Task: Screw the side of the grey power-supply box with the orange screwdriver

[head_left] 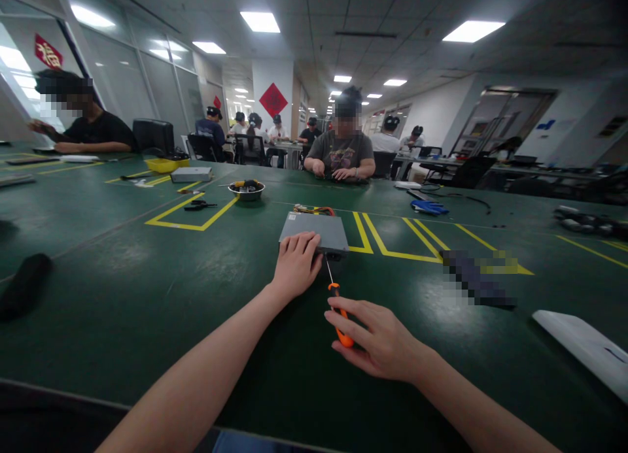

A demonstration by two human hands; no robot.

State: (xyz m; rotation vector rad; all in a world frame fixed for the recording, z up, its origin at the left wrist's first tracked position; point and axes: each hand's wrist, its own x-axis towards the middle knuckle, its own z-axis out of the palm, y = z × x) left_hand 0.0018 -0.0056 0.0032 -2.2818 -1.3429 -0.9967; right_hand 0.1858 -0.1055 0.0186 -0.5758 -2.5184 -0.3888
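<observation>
A grey metal power supply unit point(321, 232) lies on the green table in front of me. Coloured wires come out at its far side, and a dark socket shows on the side facing me. My left hand point(298, 262) holds the box down, fingers over its top near the front left corner and thumb by the front face. Between the fingers and thumb of my right hand point(375, 335) is a screwdriver point(345, 332) with an orange and black handle. Its thin shaft points up to the front face, beside the socket. Whether the tip sits in a screw is too small to tell.
A metal bowl point(246, 191) with tools stands beyond, to the left. Another grey box point(191, 174) and a yellow tray point(165, 165) are further back. Blue gloves point(428, 207), a dark blurred-out object point(471, 280) and a white object point(583, 348) lie right. A person point(339, 153) sits opposite.
</observation>
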